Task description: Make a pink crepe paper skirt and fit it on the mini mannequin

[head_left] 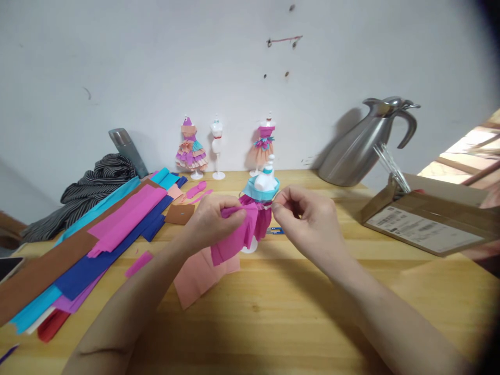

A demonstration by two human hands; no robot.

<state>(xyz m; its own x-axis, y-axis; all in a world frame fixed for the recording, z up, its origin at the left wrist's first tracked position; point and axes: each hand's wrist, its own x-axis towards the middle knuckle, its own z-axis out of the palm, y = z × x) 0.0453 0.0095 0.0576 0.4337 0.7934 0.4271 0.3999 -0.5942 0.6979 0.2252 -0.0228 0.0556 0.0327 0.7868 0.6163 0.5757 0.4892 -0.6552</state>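
Note:
In the middle of the table stands a small white dress form (266, 180) with a light blue paper band and a magenta crepe paper skirt (263, 224). My left hand (214, 221) pinches a piece of pink crepe paper (230, 237) that hangs in front of the skirt. At the form's right side, the thumb and fingers of my right hand (307, 213) are pinched together at the waist. A thin pale strand seems to run from there toward the left hand; what the right fingertips hold is too small to name. Salmon crepe paper (203, 276) lies flat below.
Coloured crepe paper strips (113, 234) are piled at left beside a striped cloth (97, 182) and a bottle (127, 148). Several small dress forms, including a ruffled one (191, 148), line the wall. A steel jug (361, 146) and a cardboard box (429, 221) stand at right.

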